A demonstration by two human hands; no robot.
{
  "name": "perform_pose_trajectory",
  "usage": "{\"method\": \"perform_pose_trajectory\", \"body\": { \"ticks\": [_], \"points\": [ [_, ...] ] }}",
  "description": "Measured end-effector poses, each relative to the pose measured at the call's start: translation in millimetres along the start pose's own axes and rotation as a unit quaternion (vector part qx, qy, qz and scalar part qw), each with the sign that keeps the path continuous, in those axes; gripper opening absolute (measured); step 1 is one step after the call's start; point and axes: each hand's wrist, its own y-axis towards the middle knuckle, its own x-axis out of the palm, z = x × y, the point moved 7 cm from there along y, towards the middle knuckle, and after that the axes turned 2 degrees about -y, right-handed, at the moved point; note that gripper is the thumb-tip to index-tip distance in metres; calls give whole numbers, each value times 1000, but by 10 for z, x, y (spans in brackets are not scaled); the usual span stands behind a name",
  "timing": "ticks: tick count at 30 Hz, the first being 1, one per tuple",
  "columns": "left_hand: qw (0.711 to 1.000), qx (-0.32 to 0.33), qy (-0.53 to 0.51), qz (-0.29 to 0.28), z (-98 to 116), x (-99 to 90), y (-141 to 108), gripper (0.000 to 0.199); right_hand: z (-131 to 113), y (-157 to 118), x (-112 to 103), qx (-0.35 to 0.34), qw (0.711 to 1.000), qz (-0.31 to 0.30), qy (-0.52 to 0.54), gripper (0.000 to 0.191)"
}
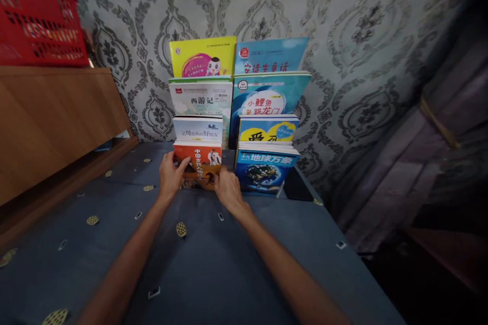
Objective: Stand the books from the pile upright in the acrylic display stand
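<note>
An orange-red book (198, 157) stands upright at the front of the left stack. My left hand (172, 175) is at its left edge, thumb on the cover and fingers round the side. Its lower right corner is touched by my right hand (227, 188), whose fingers are bent and partly hidden. Behind it rise a pale blue-white book (198, 129), a white-green one (200, 99) and a yellow one (206, 56). The right stack has a dark blue book with a globe (263, 172) in front, then a blue-yellow book (267, 130) and two taller teal-blue books (267, 94).
The books stand on a dark grey-blue cloth (213, 264) against a patterned wall. A flat black object (298, 186) lies right of them. At left is a wooden cabinet (57, 122) with a red basket (40, 20) on top. A curtain (415, 162) hangs at right.
</note>
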Motion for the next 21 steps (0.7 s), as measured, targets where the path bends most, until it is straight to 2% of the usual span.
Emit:
{"method": "perform_pose_trajectory", "body": {
  "ticks": [10, 21],
  "points": [
    [998, 37, 51, 22, 99, 0, -115, 22, 12, -16, 2, -3, 1000, 9, 6, 23],
    [999, 7, 50, 3, 16, 0, -87, 26, -8, -27, 29, -10, 999, 24, 22, 24]
  ]
}}
